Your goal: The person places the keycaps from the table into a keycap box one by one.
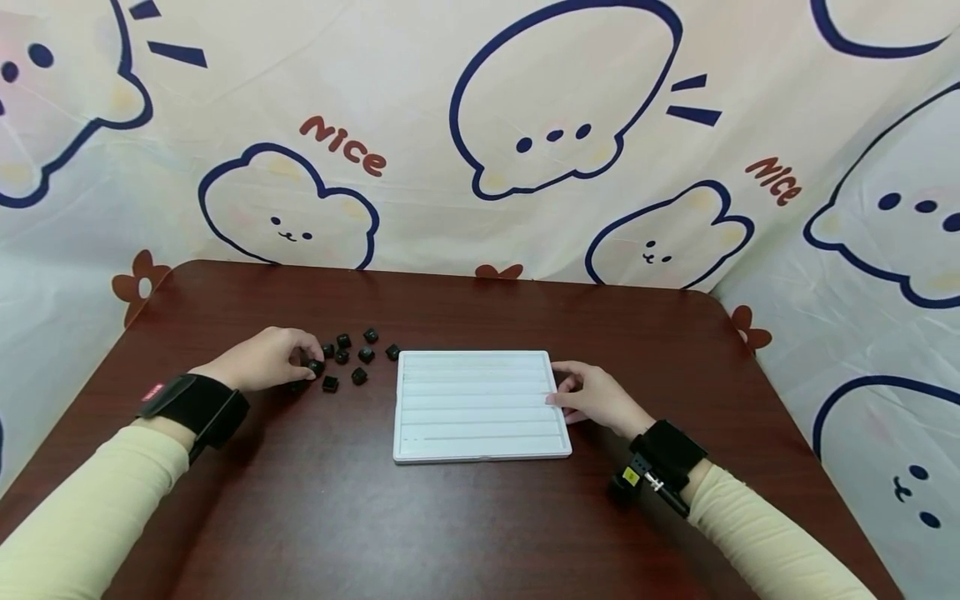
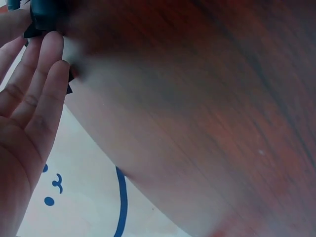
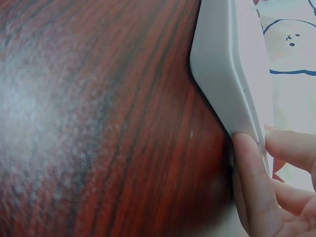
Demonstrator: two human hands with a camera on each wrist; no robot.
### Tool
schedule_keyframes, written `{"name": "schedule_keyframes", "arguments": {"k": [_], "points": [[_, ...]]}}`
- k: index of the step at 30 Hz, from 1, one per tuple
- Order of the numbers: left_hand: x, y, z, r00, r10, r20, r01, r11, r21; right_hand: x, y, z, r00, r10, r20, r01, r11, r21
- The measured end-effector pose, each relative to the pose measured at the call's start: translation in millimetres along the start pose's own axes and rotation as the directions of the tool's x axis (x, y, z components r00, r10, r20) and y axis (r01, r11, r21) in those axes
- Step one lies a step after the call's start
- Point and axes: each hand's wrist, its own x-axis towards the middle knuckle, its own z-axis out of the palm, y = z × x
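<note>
My left hand (image 1: 262, 357) is at the left end of a loose group of small black keycap-like pieces (image 1: 366, 355). Its thumb and fingertips pinch one black keycap (image 2: 48, 16), which appears dark and blurred in the left wrist view. A white ridged tray (image 1: 480, 410) with several long rows lies flat on the table, right of the pieces. My right hand (image 1: 597, 398) holds the tray's right edge. In the right wrist view, fingers (image 3: 254, 173) lie against its side wall while the thumb side meets the top rim.
The dark brown wooden table (image 1: 337, 517) has rounded far corners. Behind it hangs a pale curtain (image 1: 420, 217) printed with cartoon bears. One piece (image 1: 393, 352) lies close to the tray's upper left corner. Each wrist wears a black strap (image 1: 197, 410) with a device.
</note>
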Motion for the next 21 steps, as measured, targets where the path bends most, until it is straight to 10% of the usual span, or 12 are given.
{"name": "schedule_keyframes", "arguments": {"k": [21], "points": [[0.3, 27.5, -1.8, 0.996, 0.044, -0.075, -0.041, 0.999, 0.034, 0, 0, 1, 1.0, -0.003, 0.003, 0.002, 1.0, 0.012]]}}
